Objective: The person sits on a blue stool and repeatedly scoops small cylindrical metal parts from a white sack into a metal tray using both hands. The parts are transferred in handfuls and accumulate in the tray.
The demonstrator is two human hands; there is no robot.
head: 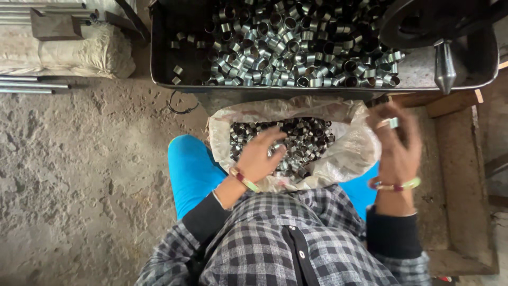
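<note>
Concrete floor; sack point(346, 153) and tray point(164, 63) hold metal rings point(307, 139).

The rings point(296, 140) in the sack point(349, 151) are shiny silver-grey with dark hollows, and the sack is pale, cloudy beige. The shirt point(275, 238) is a black, grey and white check with black cuffs, the seat point(193, 169) is bright blue, and each wrist wears a band point(244, 179) of green, red and yellow. The tray point(159, 58) is dark grey steel and the floor point(79, 175) is mottled grey-brown.
</note>
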